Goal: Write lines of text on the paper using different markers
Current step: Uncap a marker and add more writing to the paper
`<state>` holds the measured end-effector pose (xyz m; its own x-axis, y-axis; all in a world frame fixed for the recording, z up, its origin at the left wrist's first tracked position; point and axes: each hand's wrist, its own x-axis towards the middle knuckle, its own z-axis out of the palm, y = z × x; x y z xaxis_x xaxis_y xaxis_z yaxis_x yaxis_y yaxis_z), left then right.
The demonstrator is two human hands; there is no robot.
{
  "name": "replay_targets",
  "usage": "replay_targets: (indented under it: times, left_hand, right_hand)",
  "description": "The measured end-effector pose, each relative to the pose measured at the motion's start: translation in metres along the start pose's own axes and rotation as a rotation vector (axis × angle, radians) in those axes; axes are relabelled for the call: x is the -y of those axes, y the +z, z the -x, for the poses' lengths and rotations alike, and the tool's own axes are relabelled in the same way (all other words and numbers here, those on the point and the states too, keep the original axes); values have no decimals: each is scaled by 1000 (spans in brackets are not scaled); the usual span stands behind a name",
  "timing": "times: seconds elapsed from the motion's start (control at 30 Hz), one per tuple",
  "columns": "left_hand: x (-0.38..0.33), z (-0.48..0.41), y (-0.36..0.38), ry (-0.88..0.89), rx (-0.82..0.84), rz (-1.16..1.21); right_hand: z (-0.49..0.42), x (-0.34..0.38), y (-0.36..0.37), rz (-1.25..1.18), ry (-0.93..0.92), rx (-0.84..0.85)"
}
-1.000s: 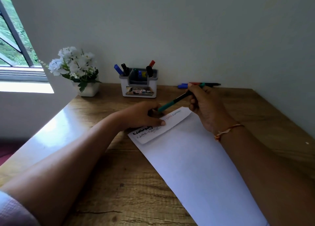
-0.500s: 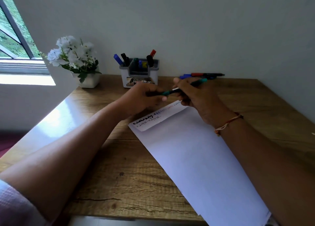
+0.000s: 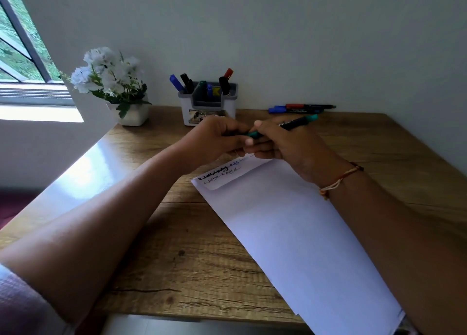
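A white sheet of paper point(image 3: 290, 228) lies slanted on the wooden desk point(image 3: 177, 258), with short lines of black and blue writing near its folded top edge. Above that edge both hands meet on a green marker point(image 3: 298, 122). My right hand point(image 3: 285, 145) grips the marker's black barrel, its green end pointing up to the right. My left hand point(image 3: 217, 137) pinches the marker's other, green end, most of which is hidden by the fingers. Neither hand touches the paper.
A grey and white marker holder point(image 3: 208, 104) with several markers stands at the back by the wall. Red, blue and black markers point(image 3: 300, 107) lie at the back right. A white flower pot point(image 3: 134, 113) stands back left, next to a window.
My left hand has lifted off the paper and taken hold of the marker's tip end. My right hand has raised the marker away from the sheet. The camera has tilted down slightly.
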<state>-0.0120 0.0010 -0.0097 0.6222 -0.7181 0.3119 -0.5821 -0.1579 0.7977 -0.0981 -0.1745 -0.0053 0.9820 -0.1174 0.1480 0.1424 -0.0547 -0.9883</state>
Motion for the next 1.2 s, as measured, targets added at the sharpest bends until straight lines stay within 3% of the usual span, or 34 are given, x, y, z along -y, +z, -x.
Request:
replay_targets:
  times: [0.33, 0.43, 0.6, 0.93, 1.2]
  left_hand:
    - [1, 1, -11, -69, 53, 48]
    - [2, 1, -16, -102, 55, 71]
    - [6, 0, -23, -211, 118, -115]
    - [8, 2, -24, -267, 389, -371]
    - [6, 2, -25, -274, 423, -379]
  right_hand:
    - [2, 3, 5, -132, 99, 42]
    - [1, 7, 0, -101, 101, 3]
    - [0, 6, -1, -41, 119, -85]
    - [0, -9, -4, 354, 47, -20]
    - [1, -15, -1, 329, 107, 74]
